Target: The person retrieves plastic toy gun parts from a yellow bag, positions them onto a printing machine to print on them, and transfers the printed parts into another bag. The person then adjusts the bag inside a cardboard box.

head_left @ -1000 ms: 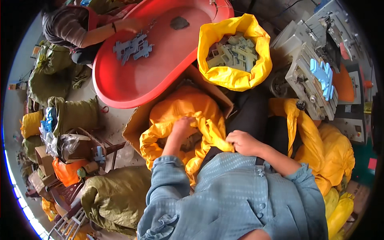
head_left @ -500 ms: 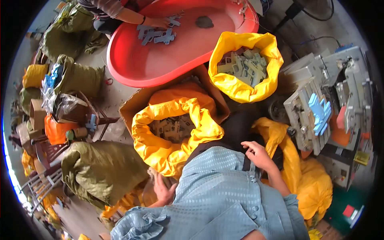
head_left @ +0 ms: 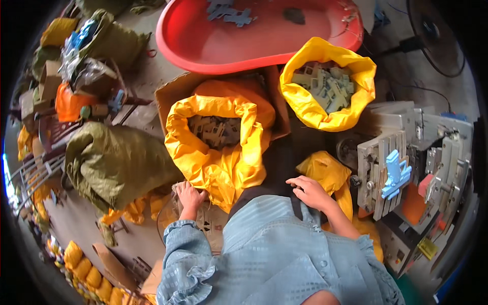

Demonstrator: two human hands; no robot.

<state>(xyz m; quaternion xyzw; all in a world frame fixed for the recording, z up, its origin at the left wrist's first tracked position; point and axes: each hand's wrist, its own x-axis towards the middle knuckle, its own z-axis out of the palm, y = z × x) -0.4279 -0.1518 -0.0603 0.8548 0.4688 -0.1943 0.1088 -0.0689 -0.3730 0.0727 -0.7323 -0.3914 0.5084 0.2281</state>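
My left hand (head_left: pixel 190 198) is beside the near left side of a yellow sack (head_left: pixel 213 170), its fingers curled down. A small greyish thing shows at the fingertips; I cannot make out what it is. The sack has a rolled rim and holds many small pale plastic pieces (head_left: pixel 217 131). My right hand (head_left: pixel 311 193) hovers or rests near my lap, fingers loosely apart, with nothing in it. Just beyond it lies a bunched yellow sack (head_left: pixel 325 168).
A second open yellow sack (head_left: pixel 328 122) holds pale pieces. Behind stands a red tub (head_left: pixel 203 53) with light-blue toy guns (head_left: pixel 236 18). At right, a light-blue toy gun (head_left: pixel 396 175) lies on a grey metal machine (head_left: pixel 368 152). An olive sack (head_left: pixel 114 162) stands left.
My view has shifted, and the other person's arm at the tub is out of it. My left hand has moved forward and its fingers have curled. The right hand stays near my lap.
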